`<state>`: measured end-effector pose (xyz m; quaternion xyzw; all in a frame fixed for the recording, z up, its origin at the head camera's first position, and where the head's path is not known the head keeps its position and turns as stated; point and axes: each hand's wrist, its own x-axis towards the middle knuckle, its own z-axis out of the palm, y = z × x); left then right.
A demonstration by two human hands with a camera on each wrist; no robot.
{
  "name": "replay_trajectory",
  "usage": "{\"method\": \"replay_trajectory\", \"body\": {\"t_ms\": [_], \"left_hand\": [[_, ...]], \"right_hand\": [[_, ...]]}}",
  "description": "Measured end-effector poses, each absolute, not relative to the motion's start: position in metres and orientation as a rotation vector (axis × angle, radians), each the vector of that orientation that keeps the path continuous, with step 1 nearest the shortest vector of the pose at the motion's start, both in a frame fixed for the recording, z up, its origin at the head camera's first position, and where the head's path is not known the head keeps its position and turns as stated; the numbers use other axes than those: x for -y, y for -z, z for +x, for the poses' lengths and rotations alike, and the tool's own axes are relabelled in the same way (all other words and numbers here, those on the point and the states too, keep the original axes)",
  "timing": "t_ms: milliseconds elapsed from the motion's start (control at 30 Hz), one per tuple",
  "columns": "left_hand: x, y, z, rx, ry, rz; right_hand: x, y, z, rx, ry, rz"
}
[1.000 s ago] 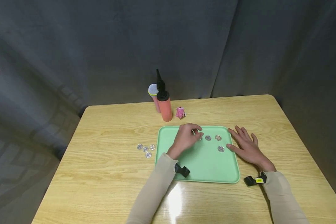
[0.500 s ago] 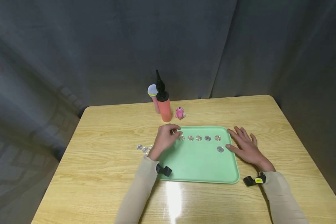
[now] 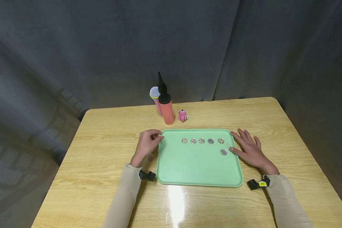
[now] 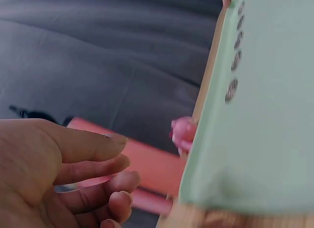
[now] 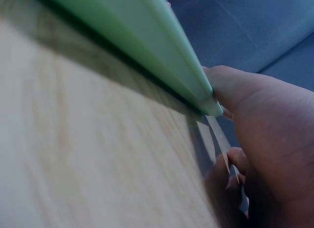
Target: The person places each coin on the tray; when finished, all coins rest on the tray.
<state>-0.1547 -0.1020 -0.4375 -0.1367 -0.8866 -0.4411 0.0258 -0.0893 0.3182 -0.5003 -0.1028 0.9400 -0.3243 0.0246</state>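
Note:
My left hand (image 3: 146, 144) is over the table at the tray's left edge, fingers loosely bent. In the left wrist view the left hand (image 4: 73, 174) holds nothing, with a gap between thumb and fingers. The right hand (image 3: 249, 150) lies spread at the right side of the green tray (image 3: 199, 171), its thumb at the rim; the right wrist view shows the thumb (image 5: 223, 83) against the tray's edge. On the tray, several silvery coin-like discs (image 3: 201, 141) form a row along the far side, and one disc (image 3: 223, 152) sits below the row's right end.
Behind the tray stands a red balloon pump (image 3: 167, 112) with a black nozzle, overlapping a pink toy microphone (image 3: 155, 92). A small pink toy figure (image 3: 182, 116) is beside the pump. A dark curtain (image 3: 125, 57) hangs behind the wooden table (image 3: 102, 133).
My left hand has moved left from over the tray to its left edge, uncovering the row of discs. The loose discs left of the tray are now hidden by it. The right hand stays put.

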Motion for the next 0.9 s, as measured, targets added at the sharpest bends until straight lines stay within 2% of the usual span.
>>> {"method": "replay_trajectory", "body": {"t_ms": [533, 900], "left_hand": [[0.175, 0.45, -0.151, 2.942, 1.238, -0.274], [0.196, 0.458, -0.153, 3.132, 1.215, -0.315]], "right_hand": [[-0.317, 0.496, -0.089, -2.888, 0.98, -0.308], [-0.317, 0.497, -0.088, -2.9, 0.993, -0.297]]}}
